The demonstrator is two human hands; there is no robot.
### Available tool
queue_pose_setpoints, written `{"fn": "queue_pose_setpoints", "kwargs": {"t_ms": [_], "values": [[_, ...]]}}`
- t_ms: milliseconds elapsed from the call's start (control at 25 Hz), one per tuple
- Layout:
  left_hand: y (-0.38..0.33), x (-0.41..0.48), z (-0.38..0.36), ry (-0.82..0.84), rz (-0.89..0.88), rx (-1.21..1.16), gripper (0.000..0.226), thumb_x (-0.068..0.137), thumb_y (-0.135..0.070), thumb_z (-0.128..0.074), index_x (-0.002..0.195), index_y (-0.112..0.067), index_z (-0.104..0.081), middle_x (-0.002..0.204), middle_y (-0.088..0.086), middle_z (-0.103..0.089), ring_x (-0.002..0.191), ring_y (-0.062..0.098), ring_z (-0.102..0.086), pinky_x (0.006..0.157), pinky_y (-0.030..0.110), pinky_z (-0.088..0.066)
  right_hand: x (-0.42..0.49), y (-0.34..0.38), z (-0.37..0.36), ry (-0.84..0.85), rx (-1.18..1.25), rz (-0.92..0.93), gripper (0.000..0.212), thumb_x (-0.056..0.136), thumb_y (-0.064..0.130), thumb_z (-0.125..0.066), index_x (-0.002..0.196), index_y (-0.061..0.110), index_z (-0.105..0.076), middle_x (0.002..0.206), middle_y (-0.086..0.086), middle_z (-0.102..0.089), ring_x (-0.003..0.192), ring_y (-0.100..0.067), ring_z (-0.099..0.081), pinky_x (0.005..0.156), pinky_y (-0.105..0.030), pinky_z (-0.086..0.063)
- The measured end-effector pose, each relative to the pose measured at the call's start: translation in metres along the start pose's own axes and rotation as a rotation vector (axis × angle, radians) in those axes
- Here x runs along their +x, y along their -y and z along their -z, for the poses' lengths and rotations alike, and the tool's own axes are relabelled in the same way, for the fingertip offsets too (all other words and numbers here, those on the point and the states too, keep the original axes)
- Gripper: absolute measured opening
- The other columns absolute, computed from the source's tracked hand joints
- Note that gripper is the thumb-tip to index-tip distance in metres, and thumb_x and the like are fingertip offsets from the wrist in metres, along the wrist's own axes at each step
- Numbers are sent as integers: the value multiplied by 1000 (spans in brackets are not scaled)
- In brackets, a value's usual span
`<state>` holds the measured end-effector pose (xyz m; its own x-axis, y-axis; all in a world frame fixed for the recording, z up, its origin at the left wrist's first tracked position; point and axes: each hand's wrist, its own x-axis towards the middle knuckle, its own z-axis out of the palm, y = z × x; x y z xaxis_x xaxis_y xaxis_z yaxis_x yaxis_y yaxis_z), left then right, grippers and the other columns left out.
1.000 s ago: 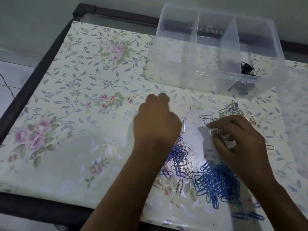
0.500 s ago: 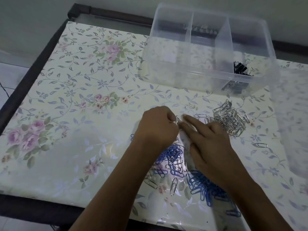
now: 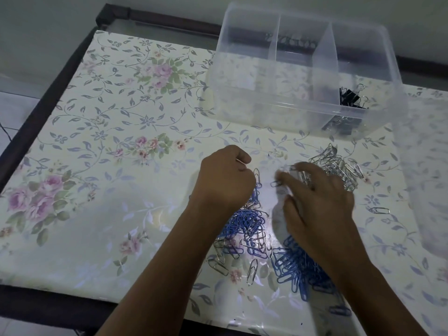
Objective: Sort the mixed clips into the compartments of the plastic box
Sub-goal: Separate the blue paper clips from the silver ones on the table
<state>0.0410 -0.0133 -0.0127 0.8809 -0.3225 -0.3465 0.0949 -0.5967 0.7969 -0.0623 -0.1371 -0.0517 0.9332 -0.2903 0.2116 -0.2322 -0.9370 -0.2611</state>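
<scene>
A clear plastic box (image 3: pixel 288 106) with three compartments stands at the back right; black binder clips (image 3: pixel 351 97) lie in its right compartment. Below my hands lies a mixed pile of blue and silver paper clips (image 3: pixel 247 229), with a blue heap (image 3: pixel 298 270) to its right. A silver heap (image 3: pixel 339 166) sits in front of the box. My left hand (image 3: pixel 225 183) is a closed fist above the mixed pile, with a thin silver wire showing at the thumb. My right hand (image 3: pixel 320 204) is blurred, its straight fingers reaching left and touching a single clip (image 3: pixel 275 183).
The flowered tablecloth (image 3: pixel 109 166) covers the table, whose dark frame (image 3: pixel 36 112) runs along the left and front edges. A lone silver clip (image 3: pixel 379 210) lies at the right, another loose one (image 3: pixel 252 267) near the front. A pale translucent sheet (image 3: pixel 426 178) covers the right side.
My right hand came from the silver heap to meet my left fist, then drew slightly back to the right. The left fist stayed closed and hardly moved.
</scene>
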Motion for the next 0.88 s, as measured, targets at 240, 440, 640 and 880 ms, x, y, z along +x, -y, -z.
{"fn": "queue_pose_setpoints", "kwargs": {"t_ms": [240, 440, 640, 880], "values": [[-2, 1, 1, 57, 60, -163, 16, 86, -7, -50, 91, -19, -61, 83, -4, -60, 79, 17, -62, 63, 22, -46, 2, 4, 2, -32, 170, 206, 31, 77, 19, -46, 93, 15, -72, 109, -14, -61, 82, -28, -53, 71, -41, -43], [5, 2, 1, 5, -77, -34, 17, 86, -7, -50, 94, -17, -62, 77, -11, -54, 57, 2, -46, 45, 3, -34, 0, 0, -6, -26, 102, 149, 42, 76, 22, -41, 107, 16, -69, 112, -16, -60, 85, -34, -55, 69, -46, -48], [7, 3, -1, -1, -141, 16, 18, 86, -8, -51, 97, -15, -63, 76, -13, -52, 59, 0, -46, 52, 3, -34, 1, -4, -5, -86, 120, 70, 41, 77, 20, -40, 103, 13, -70, 109, -17, -60, 85, -35, -54, 68, -48, -48], [8, 4, -2, 1, -163, 65, 17, 86, -10, -51, 96, -16, -63, 78, -11, -54, 60, 0, -46, 57, 1, -34, -1, -2, -4, -37, 155, 113, 38, 73, 21, -41, 92, 21, -74, 108, -13, -62, 83, -29, -52, 68, -45, -45]]}}
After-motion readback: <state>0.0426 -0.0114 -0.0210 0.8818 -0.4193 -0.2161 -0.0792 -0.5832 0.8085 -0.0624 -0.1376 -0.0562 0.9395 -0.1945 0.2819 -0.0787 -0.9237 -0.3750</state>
